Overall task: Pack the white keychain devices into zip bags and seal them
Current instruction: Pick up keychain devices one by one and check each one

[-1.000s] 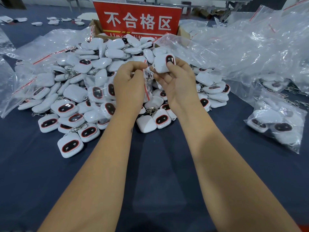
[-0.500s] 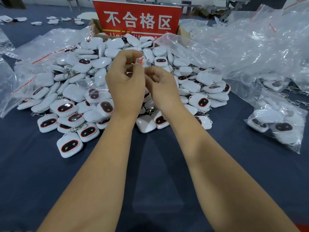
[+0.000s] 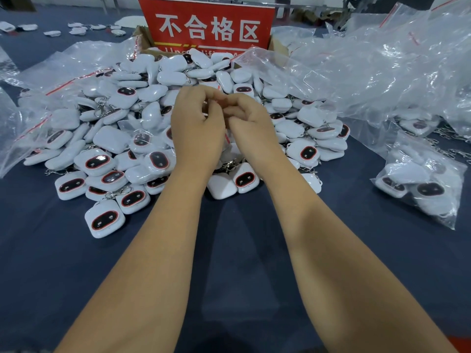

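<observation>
Fingers point(image 3: 212, 104) of our left hand point(image 3: 196, 133) and right hand point(image 3: 251, 123) are curling together, pinching a small zip bag point(image 3: 230, 145) above the pile of white keychain devices point(image 3: 142, 108) lying on the tabletop point(image 3: 242, 250).

Both hands meet over the pile of white keychain devices point(image 3: 158, 115)

Left hand point(image 3: 197, 128) and right hand point(image 3: 251, 123), fingers curled, pinch a small zip bag point(image 3: 230, 140), mostly hidden between them. Blue table point(image 3: 229, 250); red sign point(image 3: 206, 26) behind; loose empty bags point(image 3: 382, 72) right; filled bag point(image 3: 420, 182) near right edge
</observation>
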Action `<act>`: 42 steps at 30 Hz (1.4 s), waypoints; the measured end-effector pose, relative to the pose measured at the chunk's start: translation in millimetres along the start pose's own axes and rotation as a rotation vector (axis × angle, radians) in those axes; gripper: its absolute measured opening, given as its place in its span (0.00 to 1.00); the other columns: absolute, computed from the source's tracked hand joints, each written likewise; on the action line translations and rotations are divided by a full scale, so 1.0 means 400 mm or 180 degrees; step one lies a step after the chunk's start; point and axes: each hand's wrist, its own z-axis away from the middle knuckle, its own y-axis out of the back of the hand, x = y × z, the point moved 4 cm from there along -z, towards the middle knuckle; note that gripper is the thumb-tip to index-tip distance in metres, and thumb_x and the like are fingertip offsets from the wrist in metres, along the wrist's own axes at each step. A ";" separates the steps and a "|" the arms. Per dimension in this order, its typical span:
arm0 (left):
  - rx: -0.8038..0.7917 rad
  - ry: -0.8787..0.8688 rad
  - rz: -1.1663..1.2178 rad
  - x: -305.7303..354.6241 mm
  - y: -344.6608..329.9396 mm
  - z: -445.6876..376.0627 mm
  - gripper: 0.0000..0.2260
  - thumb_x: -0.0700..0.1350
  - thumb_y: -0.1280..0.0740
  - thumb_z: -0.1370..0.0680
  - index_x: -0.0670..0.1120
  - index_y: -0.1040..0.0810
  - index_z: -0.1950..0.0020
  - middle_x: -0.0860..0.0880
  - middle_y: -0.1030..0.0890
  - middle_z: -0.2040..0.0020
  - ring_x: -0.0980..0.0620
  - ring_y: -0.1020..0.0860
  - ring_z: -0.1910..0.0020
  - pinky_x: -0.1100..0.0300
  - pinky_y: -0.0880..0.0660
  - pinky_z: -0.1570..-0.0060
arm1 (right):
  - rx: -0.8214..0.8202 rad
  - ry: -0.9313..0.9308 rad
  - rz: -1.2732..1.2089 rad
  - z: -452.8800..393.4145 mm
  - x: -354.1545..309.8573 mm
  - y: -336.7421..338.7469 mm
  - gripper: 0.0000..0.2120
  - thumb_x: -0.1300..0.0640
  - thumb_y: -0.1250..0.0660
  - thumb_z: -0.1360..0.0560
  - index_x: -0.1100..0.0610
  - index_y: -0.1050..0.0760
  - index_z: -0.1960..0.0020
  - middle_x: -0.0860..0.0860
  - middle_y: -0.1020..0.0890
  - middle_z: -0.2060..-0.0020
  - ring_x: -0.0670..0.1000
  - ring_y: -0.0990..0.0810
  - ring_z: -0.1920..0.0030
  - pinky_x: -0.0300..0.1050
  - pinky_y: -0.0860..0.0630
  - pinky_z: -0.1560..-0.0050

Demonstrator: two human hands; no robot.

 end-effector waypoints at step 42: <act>-0.0343 0.0044 -0.0849 -0.020 -0.014 -0.004 0.11 0.42 0.38 0.21 0.48 0.19 0.42 0.51 0.26 0.43 0.54 0.25 0.51 0.66 0.33 0.53 | 0.0541 -0.0436 -0.0980 -0.021 0.026 0.051 0.14 0.72 0.36 0.26 0.59 0.24 0.44 0.52 0.16 0.58 0.44 0.16 0.65 0.37 0.22 0.63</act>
